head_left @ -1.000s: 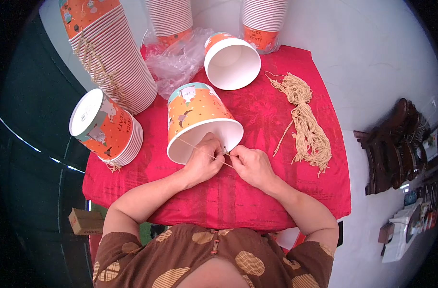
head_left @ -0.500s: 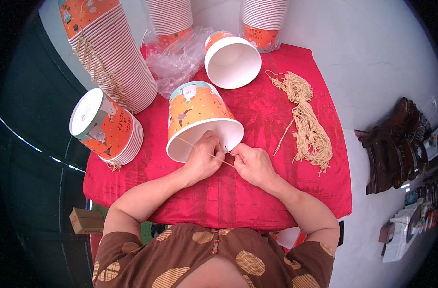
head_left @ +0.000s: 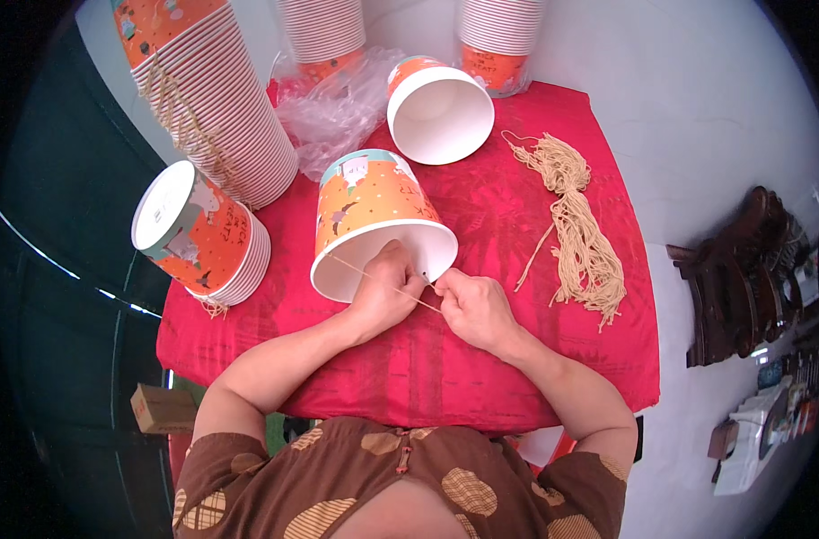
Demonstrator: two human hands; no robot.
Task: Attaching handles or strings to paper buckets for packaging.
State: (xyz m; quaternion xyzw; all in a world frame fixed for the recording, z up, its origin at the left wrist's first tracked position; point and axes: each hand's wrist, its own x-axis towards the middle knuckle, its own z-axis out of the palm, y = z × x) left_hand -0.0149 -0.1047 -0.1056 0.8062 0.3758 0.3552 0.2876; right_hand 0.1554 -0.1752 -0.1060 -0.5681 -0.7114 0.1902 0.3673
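An orange paper bucket (head_left: 374, 202) with Halloween figures lies tilted on the table, its white mouth toward me. My left hand (head_left: 390, 283) reaches into that mouth with curled fingers; the fingertips are partly hidden, and what they hold cannot be made out. Just outside the right side of the rim, my right hand (head_left: 472, 307) pinches a thin beige string (head_left: 371, 276). The string runs from the rim's left side across my left hand to my right hand. A short length also passes by a small hole in the rim near my right fingertips.
A bundle of beige strings (head_left: 578, 234) lies at the right. Behind the bucket are another open bucket (head_left: 441, 117) and a crumpled plastic bag (head_left: 333, 117). A tall bucket stack (head_left: 221, 108) and a shorter upturned stack (head_left: 203, 238) with strings stand left on the red cloth (head_left: 517, 377).
The whole view has shifted slightly. Both hands stay at the bucket's mouth, and the string remains stretched between the rim and my right hand.
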